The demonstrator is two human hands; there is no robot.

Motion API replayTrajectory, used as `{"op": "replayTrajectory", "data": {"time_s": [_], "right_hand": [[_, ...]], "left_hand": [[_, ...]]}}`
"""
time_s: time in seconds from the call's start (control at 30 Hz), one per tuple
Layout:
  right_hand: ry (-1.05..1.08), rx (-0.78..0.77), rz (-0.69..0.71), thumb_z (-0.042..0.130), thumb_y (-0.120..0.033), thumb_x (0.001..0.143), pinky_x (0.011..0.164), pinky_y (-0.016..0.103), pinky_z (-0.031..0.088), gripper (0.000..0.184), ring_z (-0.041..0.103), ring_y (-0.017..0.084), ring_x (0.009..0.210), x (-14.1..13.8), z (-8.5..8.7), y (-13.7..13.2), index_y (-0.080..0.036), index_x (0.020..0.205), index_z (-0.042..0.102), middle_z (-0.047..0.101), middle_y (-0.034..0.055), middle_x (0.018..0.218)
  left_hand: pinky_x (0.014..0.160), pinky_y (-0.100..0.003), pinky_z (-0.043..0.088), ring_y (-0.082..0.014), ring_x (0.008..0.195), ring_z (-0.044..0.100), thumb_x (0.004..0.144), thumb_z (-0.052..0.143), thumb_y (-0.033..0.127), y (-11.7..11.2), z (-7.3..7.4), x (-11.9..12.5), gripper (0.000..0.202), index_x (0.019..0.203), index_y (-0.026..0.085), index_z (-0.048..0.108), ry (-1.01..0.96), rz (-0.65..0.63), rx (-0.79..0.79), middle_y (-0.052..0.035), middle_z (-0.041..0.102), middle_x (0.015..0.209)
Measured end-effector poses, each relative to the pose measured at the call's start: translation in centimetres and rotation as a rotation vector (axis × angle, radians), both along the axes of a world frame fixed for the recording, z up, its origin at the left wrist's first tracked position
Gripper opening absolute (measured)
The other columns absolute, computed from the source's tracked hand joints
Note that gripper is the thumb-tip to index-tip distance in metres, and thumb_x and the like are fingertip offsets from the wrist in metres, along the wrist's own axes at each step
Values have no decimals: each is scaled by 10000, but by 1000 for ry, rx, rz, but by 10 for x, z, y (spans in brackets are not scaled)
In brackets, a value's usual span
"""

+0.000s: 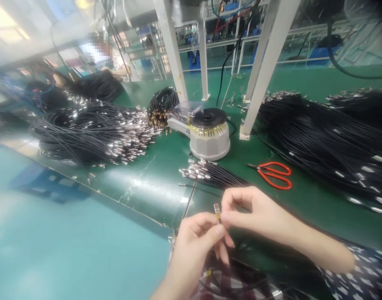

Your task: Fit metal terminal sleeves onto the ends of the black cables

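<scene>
My left hand (195,241) and my right hand (253,212) meet near the front edge of the green table (147,183). Both pinch a small metal cable connector (216,209) held upright between the fingertips. A thin black cable runs down from it toward my lap, where more cables lie. Just beyond my hands rests a small bundle of black cables with silver connectors (206,171).
A white round tape dispenser (206,132) stands mid-table. Red-handled scissors (273,173) lie to its right. Large heaps of black cables sit at left (91,131) and right (328,137). White frame posts (259,71) rise behind. Another person (112,58) works at the far left.
</scene>
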State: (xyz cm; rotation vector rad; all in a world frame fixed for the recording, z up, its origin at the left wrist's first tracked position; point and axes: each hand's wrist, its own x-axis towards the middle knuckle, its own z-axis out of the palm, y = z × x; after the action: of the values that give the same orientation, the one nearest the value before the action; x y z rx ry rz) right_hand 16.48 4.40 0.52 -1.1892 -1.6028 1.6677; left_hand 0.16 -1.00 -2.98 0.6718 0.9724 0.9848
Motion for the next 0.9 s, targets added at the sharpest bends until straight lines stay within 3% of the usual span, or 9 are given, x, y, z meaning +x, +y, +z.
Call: {"op": "replayTrajectory", "data": {"time_s": [0.43, 0.7, 0.9], "right_hand": [[-2, 14, -14, 635, -136, 728, 632, 262, 424, 124, 532, 138, 621, -1, 0, 0, -184, 626, 583, 644, -11, 612], [-123, 4, -101, 628, -164, 723, 568, 229, 384, 137, 457, 116, 591, -6, 2, -10, -180, 605, 560, 520, -49, 575], [-41, -11, -62, 646, -212, 767, 639, 263, 444, 131, 551, 146, 639, -3, 0, -13, -180, 649, 600, 644, -10, 636]], "left_hand": [[432, -194, 432, -100, 400, 574, 790, 722, 250, 0, 0, 0, 147, 761, 110, 688, 11, -29, 2, -57, 703, 599], [452, -178, 380, -76, 434, 508, 819, 699, 355, -3, 2, 0, 280, 686, 149, 564, 153, -31, 81, -28, 656, 575], [372, -171, 304, -72, 366, 444, 876, 610, 425, -2, 0, 1, 358, 650, 150, 568, 173, -17, 98, -7, 586, 478]]}}
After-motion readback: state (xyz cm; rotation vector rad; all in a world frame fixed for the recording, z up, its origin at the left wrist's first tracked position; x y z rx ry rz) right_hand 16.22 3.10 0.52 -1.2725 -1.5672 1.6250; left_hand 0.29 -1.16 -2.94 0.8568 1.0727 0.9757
